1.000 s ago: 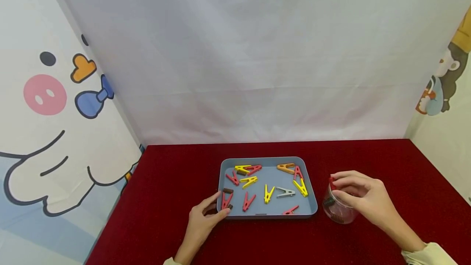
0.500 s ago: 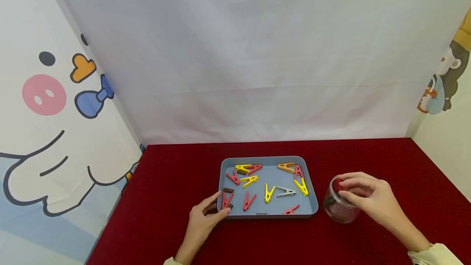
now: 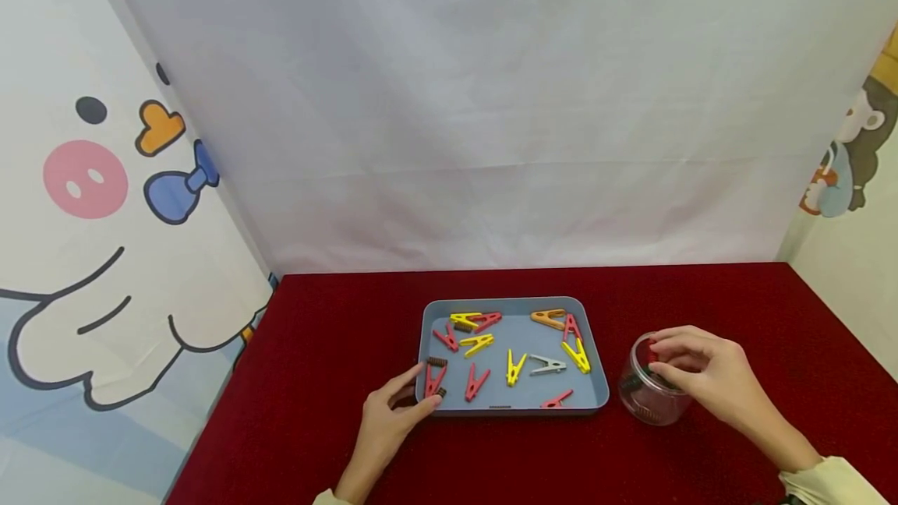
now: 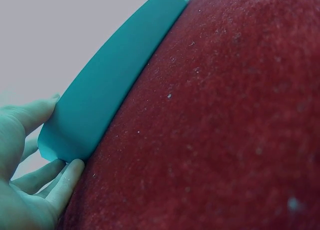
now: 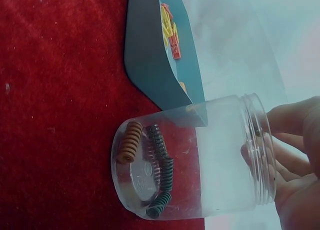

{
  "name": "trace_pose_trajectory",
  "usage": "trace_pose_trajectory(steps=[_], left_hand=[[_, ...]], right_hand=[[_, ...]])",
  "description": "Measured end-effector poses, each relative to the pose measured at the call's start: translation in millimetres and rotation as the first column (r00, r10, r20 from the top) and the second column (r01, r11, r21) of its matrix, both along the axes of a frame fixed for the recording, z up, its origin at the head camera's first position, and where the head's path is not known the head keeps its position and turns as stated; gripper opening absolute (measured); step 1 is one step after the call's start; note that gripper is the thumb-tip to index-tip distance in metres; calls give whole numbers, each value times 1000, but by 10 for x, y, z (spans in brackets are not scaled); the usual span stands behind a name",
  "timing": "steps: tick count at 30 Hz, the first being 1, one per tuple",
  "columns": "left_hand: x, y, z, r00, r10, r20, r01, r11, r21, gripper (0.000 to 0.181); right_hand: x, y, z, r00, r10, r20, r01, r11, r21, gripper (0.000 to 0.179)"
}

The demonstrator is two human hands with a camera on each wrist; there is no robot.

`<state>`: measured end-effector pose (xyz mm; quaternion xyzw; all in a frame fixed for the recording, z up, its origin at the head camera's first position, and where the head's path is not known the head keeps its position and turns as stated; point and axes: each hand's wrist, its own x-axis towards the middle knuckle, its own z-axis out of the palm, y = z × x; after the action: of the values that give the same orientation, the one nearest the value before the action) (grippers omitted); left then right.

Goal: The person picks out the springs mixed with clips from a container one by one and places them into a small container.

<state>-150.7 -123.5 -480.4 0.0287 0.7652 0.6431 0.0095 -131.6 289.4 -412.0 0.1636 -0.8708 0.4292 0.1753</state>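
Observation:
My left hand (image 3: 389,423) holds the front left corner of the blue-grey tray (image 3: 519,412), thumb at its front edge and fingers along its left side. In the left wrist view, the fingers (image 4: 65,185) sit low against the tray wall (image 4: 100,85). My right hand (image 3: 708,369) pinches a red coil spring (image 3: 653,351) at the mouth of a clear jar (image 3: 648,410). In the right wrist view that spring is hidden, and the fingertips reach just inside the jar's rim (image 5: 260,140). A brown spring (image 5: 130,142) and several dark springs (image 5: 160,205) lie on the jar's bottom.
Red, yellow, orange and grey plastic clips lie in the tray, including a yellow clip (image 3: 515,369) and a grey clip (image 3: 547,365). Several brown springs, one a brown spring (image 3: 437,361), lie among them. A red cloth (image 3: 337,333) covers the table; a white curtain (image 3: 519,115) hangs behind.
My right hand has moved slightly right, bringing the red spring from the jar's left rim in over its mouth, where less of it shows. The left hand keeps its place on the tray.

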Motion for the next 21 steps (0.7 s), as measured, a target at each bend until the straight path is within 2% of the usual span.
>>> trace_pose_trajectory(steps=[4,9,12,21], left_hand=[[31,17,75,1000,0,9,0,1000,-10,59],[45,22,92,1000,-2,6,2,1000,-11,58],[48,20,95,1000,7,14,-7,1000,-10,58],[42,26,94,1000,-5,8,5,1000,7,58]], right_hand=[[-11,-10,3,999,-13,-44,15,999,36,23],[6,-21,51,994,-65,-87,73,993,89,26],[20,-34,114,993,-85,-84,94,990,110,27],[25,-112,240,994,-38,-105,49,993,111,22]])
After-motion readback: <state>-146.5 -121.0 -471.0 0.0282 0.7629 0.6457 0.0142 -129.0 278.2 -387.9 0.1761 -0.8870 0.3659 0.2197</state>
